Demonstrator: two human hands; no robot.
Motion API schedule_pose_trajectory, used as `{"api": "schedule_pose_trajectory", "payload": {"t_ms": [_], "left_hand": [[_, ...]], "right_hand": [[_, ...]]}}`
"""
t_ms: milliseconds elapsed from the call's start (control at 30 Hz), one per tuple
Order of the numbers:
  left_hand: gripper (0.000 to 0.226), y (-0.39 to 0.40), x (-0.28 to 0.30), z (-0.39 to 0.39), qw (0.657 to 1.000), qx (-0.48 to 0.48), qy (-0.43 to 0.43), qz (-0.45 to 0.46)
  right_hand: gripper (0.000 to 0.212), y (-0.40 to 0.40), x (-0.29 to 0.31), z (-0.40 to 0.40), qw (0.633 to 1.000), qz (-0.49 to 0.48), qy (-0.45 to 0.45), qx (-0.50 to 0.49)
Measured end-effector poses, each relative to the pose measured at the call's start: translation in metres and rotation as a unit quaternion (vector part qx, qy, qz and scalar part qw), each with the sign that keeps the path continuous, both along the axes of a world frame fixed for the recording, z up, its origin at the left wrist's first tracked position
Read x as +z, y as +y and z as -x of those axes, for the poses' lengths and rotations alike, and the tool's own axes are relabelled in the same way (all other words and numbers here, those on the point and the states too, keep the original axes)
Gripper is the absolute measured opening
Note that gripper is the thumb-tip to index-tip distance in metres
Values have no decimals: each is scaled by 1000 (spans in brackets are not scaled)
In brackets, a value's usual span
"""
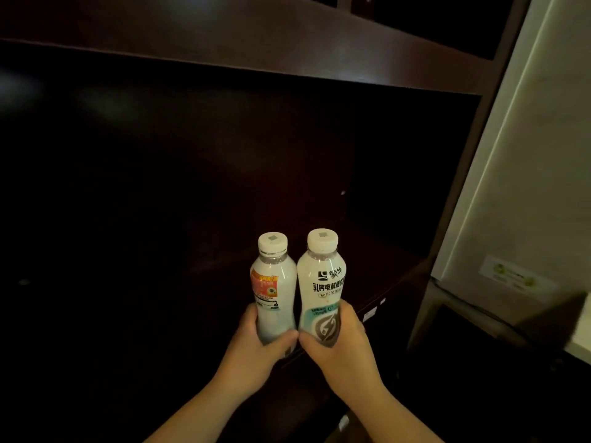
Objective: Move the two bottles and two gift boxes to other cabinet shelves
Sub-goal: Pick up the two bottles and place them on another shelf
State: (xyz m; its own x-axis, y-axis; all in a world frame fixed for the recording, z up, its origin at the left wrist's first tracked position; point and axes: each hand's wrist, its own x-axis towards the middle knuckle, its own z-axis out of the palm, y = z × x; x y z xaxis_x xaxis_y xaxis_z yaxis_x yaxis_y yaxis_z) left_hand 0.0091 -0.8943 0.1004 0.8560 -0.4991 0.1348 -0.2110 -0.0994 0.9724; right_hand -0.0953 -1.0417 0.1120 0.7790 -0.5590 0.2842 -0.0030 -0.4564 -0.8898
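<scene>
Two white plastic bottles with white caps stand upright side by side in front of a dark cabinet shelf opening. My left hand (256, 343) grips the base of the left bottle (273, 289), which shows an orange label patch. My right hand (339, 350) is wrapped around the lower part of the right bottle (321, 282), which carries black characters and a teal band. The two bottles nearly touch. No gift boxes can be made out in the dark.
A dark wooden shelf board (287, 55) runs across above the bottles. The cabinet's side post (460, 193) rises on the right. Beyond it is a pale appliance or panel (537, 174) with a small sticker. The shelf interior is very dark.
</scene>
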Motion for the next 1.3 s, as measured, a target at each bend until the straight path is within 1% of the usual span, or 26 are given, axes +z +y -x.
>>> {"api": "schedule_pose_trajectory", "payload": {"t_ms": [233, 333, 400, 567, 633, 867, 967, 1000, 1133, 1167, 1267, 1300], "left_hand": [[59, -72, -41, -55, 997, 82, 1, -9], [65, -96, -70, -72, 992, 124, 15, 1], [67, -108, -84, -80, 988, 151, 24, 12], [65, -128, -99, -87, 979, 197, -29, -33], [63, -132, -100, -87, 976, 209, -46, -47], [72, -132, -107, -89, 969, 229, -55, -68], [89, -131, -108, -88, 970, 234, -33, -56], [91, -131, -108, -88, 969, 239, -27, -55], [79, -130, -106, -84, 968, 241, -19, -62], [80, -130, -106, -84, 969, 236, -15, -66], [102, -134, -105, -84, 964, 249, -18, -86], [104, -136, -104, -84, 962, 258, -27, -90]], "right_hand": [[68, -84, -42, -77, 998, 4, 16, 69], [69, -114, -70, -106, 993, -2, 21, 113], [70, -127, -84, -120, 992, -1, 20, 125], [74, -155, -106, -140, 988, 13, 17, 153], [77, -162, -111, -145, 986, 16, 21, 163], [80, -165, -121, -155, 985, 30, 10, 167], [80, -166, -124, -156, 985, 31, 11, 169], [80, -167, -124, -156, 985, 33, 13, 171], [80, -170, -124, -156, 984, 33, 22, 172], [80, -169, -124, -156, 984, 32, 24, 172], [79, -168, -123, -155, 984, 34, 24, 171], [79, -168, -123, -155, 984, 35, 23, 171]]}}
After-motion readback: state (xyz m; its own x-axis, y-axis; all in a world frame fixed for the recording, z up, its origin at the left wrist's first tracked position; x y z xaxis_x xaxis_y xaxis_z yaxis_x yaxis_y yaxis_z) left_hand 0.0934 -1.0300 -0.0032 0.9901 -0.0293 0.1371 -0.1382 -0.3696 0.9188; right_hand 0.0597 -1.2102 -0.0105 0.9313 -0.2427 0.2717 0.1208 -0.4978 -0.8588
